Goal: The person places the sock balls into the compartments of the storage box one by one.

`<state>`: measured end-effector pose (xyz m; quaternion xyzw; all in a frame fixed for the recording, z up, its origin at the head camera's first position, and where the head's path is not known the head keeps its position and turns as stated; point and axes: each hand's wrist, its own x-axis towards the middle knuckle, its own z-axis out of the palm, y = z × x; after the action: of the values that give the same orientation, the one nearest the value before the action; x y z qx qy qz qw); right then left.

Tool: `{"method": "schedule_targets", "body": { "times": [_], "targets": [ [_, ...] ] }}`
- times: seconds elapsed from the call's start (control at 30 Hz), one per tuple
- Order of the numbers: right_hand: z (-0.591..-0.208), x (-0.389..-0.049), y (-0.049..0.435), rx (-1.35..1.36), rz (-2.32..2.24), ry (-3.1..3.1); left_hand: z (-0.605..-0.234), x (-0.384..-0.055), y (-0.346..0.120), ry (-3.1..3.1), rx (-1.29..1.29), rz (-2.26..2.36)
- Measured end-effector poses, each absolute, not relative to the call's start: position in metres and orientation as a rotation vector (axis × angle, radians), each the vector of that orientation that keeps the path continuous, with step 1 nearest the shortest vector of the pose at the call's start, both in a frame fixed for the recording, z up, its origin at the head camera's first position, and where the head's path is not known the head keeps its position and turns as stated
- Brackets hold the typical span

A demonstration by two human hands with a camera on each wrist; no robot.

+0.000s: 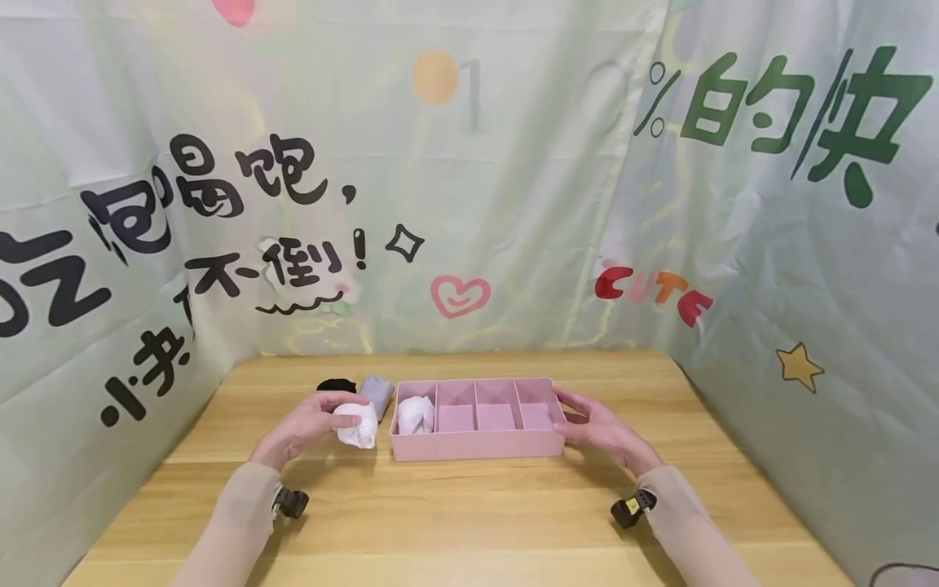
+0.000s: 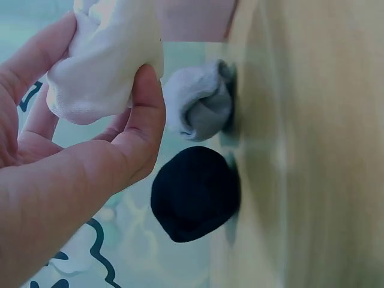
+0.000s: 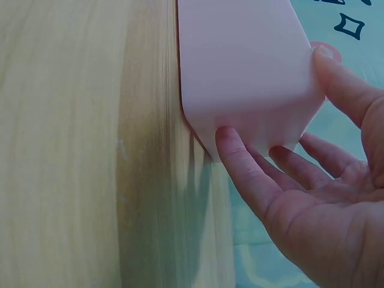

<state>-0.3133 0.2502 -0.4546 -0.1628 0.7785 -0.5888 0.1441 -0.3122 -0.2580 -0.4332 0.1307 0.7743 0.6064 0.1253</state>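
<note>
A white bundle is pinched between the thumb and fingers of the left hand, just left of the pink box, whose long axis is laid left to right. The leftmost compartment, nearest that hand, is occupied by a second white bundle; three further compartments are lined up beyond it, toward the right hand, whose spread fingers are placed against the box's right end, nothing grasped.
</note>
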Motion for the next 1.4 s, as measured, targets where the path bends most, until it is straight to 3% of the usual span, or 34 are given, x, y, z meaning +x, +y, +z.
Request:
{"method": "schedule_targets", "body": {
  "times": [1.4],
  "targets": [
    [-0.452, -0.314, 0.250, -0.470, -1.675, 2.257, -0.415, -0.341, -0.199, 2.253, 0.288, 1.962]
  ]
}}
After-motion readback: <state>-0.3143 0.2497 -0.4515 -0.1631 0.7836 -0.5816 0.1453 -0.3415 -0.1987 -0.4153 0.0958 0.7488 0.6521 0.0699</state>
